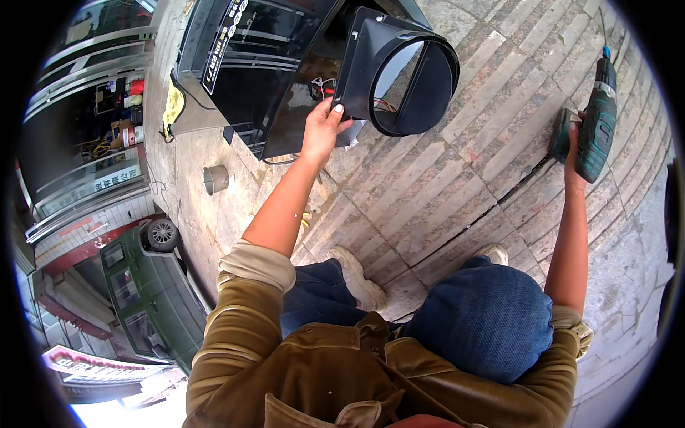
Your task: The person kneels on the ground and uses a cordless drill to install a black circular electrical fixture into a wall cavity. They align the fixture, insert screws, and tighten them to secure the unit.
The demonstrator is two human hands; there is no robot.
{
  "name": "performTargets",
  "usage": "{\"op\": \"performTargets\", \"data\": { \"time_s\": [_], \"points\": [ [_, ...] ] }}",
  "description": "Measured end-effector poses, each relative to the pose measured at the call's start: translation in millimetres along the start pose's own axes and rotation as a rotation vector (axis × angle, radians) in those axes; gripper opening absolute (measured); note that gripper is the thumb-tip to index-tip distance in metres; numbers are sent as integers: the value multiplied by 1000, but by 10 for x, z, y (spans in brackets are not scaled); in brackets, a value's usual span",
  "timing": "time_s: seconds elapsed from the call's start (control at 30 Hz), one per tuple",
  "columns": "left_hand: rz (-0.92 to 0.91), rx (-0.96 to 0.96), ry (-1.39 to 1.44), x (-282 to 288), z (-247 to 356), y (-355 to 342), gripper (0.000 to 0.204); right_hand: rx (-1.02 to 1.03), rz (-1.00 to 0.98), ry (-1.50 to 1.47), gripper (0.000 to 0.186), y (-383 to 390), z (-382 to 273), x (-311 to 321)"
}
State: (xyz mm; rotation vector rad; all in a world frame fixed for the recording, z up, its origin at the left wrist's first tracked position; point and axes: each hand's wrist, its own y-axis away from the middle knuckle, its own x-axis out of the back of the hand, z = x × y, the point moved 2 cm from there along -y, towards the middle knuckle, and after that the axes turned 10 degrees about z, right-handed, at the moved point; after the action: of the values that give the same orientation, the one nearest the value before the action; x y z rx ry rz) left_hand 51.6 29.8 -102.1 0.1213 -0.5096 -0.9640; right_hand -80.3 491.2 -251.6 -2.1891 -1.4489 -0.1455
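Here at 12 o'clock in my head view, my left hand has the black duct collar by the near corner of its square flange, thumb on the face and at least one finger spread out past the edge; it's a light pinch, I'd judge, parted only by the flange's thin lip, probably because that lip is the handiest grip and leaves the round mouth, facing 4 o'clock, unobstructed. The collar sits right against the black housing at 11 o'clock, perhaps for support; whether it's fastened there, I can't tell. Now out to 2 o'clock: my right hand is wrapped round the handle of the green-and-black drill, fingers curled in between body and battery, the trigger finger hidden from me. The long bit points to 12 o'clock, and the whole tool is held wide, likely so the tip is well clear of collar and left hand. Over at 9 to 10 o'clock, a grey cup-shaped piece rests on the paving, well apart from both hands.
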Motion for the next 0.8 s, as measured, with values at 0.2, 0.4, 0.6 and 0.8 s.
{"op": "performTargets", "data": {
  "time_s": [0.2,0.4,0.6,0.8],
  "points": [
    [1,0,-3,-53,157,-118,24,21,-33,231,34,47,-1,-32],
    [-1,-48,-28,-83,265,-207,27,-69,117,196,38,304,-337,213],
    [35,-53,-32,-67,303,-269,24,-373,-63,-244,34,946,-795,162],
    [63,-56,-80,-113,360,-249,21,-510,-700,-697,40,666,-1773,-1020]
  ]
}}
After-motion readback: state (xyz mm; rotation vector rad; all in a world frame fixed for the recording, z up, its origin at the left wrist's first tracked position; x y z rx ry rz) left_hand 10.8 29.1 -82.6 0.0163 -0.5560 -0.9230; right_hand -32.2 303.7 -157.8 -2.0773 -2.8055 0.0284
